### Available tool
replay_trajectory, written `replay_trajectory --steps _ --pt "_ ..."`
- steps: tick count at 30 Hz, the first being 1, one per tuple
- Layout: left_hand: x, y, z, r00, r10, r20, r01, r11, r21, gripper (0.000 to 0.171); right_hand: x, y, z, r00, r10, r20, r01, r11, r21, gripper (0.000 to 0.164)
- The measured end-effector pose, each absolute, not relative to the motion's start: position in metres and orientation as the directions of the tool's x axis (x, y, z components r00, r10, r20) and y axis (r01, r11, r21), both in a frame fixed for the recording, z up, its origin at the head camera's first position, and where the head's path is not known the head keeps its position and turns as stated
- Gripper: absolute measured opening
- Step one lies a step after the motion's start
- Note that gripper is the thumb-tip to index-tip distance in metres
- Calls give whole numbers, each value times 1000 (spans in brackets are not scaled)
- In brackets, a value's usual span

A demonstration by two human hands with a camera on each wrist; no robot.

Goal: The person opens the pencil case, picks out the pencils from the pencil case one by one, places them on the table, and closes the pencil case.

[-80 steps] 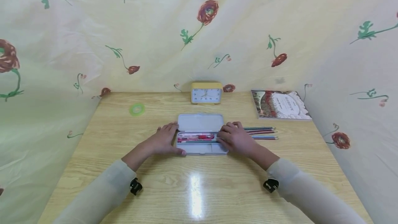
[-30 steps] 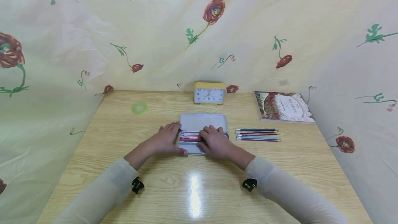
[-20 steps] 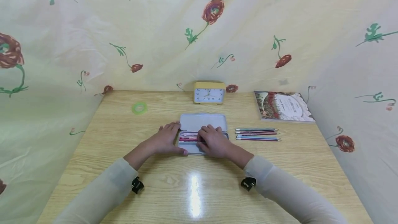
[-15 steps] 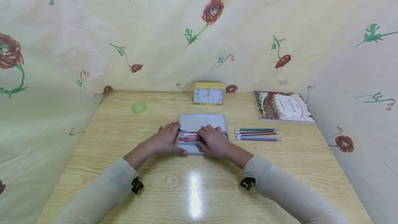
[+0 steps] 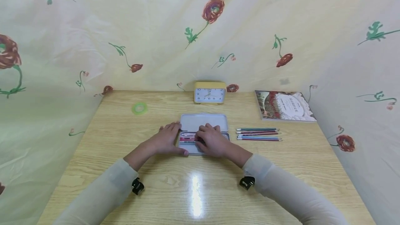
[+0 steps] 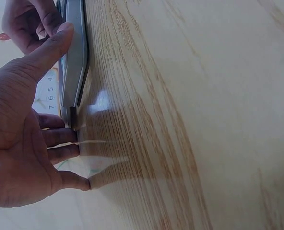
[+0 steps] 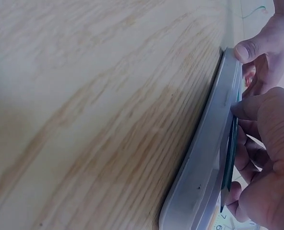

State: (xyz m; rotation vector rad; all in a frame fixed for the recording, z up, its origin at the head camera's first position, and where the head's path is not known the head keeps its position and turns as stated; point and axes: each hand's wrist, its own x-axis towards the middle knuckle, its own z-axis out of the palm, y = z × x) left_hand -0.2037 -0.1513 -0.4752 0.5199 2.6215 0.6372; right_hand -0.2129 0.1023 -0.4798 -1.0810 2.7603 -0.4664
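Observation:
A pale metal pencil case (image 5: 203,123) lies on the table with its lid folded back. Pink and red pens (image 5: 186,137) lie in its left part. My left hand (image 5: 165,141) steadies the left end, its fingers extended and its thumb touching the front left corner. My right hand (image 5: 212,141) reaches into the case, covering much of the inside. In the right wrist view, its thumb and fingers pinch a dark green pencil (image 7: 231,148) lengthwise along the case, the sharpened tip toward the right end. The left wrist view shows the case's outer edge (image 6: 76,62) under my thumb.
Several pencils (image 5: 258,135) lie side by side right of the case. Behind it stands a yellow alarm clock (image 5: 209,93). A green tape roll (image 5: 139,108) sits at back left, a book (image 5: 285,106) at back right. Flowered cloth (image 5: 156,27) surrounds the wooden table (image 5: 150,190).
My right hand has moved left from the case's right end to its middle, with a small further shift left lately. My left hand has stayed at the left end.

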Motion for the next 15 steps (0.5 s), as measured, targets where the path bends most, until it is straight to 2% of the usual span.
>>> replay_trajectory --steps 7,15 --pt "-203 -152 -474 -854 440 -278 259 822 507 124 -210 101 -480 -729 -684 21 -658 691 -300 8" --pt "-204 -153 -476 -850 443 -283 261 823 504 125 -208 105 -481 -671 -724 161 -741 647 -182 10"
